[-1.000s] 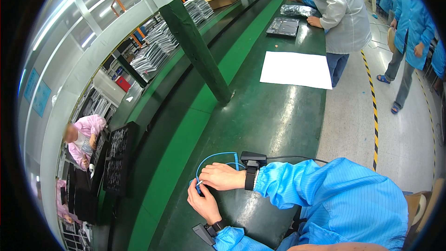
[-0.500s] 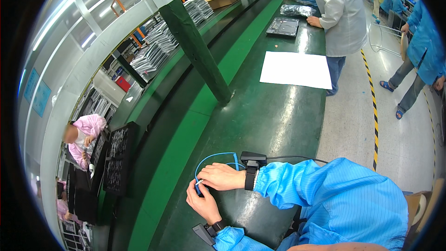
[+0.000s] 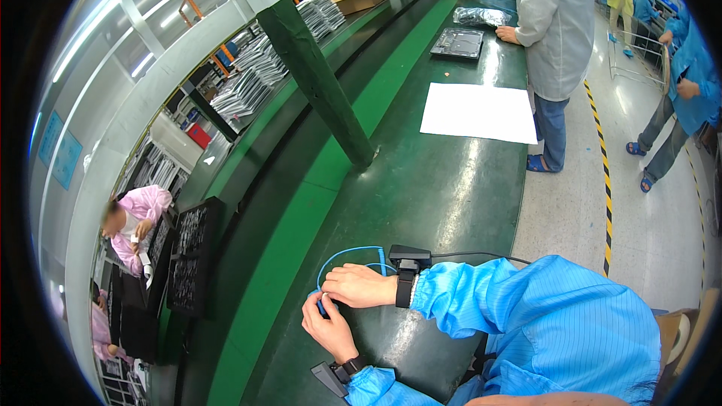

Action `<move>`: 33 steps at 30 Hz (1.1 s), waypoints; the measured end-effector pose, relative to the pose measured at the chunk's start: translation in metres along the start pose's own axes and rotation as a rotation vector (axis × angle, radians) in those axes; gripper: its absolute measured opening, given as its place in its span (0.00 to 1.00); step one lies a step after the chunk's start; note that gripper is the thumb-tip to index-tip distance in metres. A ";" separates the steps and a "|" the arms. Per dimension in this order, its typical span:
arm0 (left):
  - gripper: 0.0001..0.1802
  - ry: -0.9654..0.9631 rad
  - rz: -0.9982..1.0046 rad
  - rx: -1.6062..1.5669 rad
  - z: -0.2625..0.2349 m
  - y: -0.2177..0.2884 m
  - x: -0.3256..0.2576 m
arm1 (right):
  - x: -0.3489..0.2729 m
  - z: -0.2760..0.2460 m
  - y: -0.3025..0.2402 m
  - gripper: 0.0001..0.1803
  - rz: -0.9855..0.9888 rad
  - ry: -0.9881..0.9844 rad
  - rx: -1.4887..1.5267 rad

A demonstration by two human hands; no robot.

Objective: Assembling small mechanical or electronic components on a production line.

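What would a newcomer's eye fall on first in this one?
Probably the bright white sheet lying on the green workbench, right of upper centre. Next, low in the middle, the wearer's left hand and right hand, close together beside a looping blue cord. Then the yellow-and-black floor stripe running down the right.

we cannot tell what the left hand [image 3: 332,333] and right hand [image 3: 359,286] hold at the blue cord [image 3: 347,249]; they cover most of it. the lower edge cuts off the left sleeve [image 3: 382,388], the upper edge the head of the person in white [image 3: 555,26]. pieces [image 3: 189,256] in the black tray [image 3: 211,252] are too small for us to tell.
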State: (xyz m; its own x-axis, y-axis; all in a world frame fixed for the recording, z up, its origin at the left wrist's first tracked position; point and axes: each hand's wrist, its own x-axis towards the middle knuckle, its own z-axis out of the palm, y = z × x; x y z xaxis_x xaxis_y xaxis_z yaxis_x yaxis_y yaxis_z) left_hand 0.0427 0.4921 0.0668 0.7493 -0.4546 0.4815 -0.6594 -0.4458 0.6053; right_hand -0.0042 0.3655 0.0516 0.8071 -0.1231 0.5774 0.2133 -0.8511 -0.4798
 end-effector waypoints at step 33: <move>0.09 0.132 0.073 0.102 0.002 -0.002 0.001 | -0.001 0.002 -0.002 0.11 -0.043 0.005 -0.094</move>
State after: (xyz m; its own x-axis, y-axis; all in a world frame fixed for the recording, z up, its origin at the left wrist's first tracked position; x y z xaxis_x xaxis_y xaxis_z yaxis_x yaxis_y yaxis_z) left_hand 0.0447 0.4912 0.0644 0.6960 -0.3865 0.6052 -0.7102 -0.4943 0.5012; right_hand -0.0043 0.3680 0.0507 0.7953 -0.0878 0.5998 0.1953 -0.8996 -0.3907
